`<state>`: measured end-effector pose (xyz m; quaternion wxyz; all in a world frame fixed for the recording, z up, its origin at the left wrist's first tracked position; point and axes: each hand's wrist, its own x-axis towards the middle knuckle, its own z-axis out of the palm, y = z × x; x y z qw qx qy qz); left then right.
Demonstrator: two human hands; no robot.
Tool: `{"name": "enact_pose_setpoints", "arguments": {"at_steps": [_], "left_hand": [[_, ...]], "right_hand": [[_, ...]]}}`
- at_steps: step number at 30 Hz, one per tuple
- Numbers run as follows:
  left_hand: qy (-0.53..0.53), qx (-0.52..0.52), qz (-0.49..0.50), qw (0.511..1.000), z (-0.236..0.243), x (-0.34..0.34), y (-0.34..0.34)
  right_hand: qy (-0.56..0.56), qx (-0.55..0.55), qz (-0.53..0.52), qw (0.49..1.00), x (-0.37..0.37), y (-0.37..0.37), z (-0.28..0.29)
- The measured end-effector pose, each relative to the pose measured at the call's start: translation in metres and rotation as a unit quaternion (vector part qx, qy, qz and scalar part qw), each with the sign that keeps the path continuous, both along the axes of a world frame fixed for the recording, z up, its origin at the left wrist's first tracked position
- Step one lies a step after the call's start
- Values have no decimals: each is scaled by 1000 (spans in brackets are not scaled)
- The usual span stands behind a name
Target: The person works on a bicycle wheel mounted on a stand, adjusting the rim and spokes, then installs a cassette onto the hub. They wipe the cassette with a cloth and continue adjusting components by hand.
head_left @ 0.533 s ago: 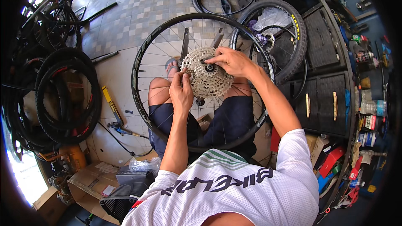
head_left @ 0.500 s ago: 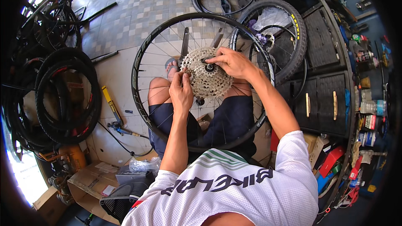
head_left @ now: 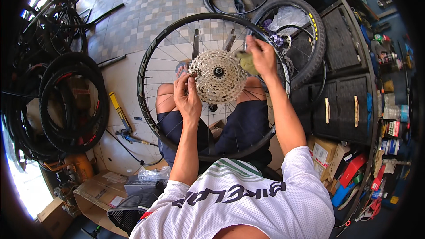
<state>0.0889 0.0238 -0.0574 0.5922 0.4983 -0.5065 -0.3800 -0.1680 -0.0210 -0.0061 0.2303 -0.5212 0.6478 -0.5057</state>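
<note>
Cassette (head_left: 217, 82) sat on wheel (head_left: 148, 62) across lap; left hand (head_left: 188, 97) pinched its edge, right hand (head_left: 261, 57) clamped on rag (head_left: 247, 63) beside it.

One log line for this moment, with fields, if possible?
left hand: grips cassette edge | right hand: holds rag beside cassette | wheel: rests on lap | floor: yellow-handled tool

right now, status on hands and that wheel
Left hand gripping cassette edge. Right hand lifted off, clutching rag. Wheel resting across lap. Nothing blocking.
</note>
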Motion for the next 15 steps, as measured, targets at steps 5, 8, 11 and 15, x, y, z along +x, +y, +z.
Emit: {"name": "enact_pose_setpoints", "arguments": {"at_steps": [5, 8, 11, 15], "left_hand": [[273, 195, -126, 934, 17, 7, 5], [334, 241, -137, 901, 22, 9, 5], [337, 257, -170, 890, 18, 9, 5], [348, 253, -192, 882, 21, 4, 7]], "right_hand": [[52, 76, 139, 986, 14, 43, 33], [188, 54, 207, 959, 53, 66, 43], [166, 65, 256, 950, 73, 73, 35], [-2, 142, 242, 960, 73, 66, 30]]}}
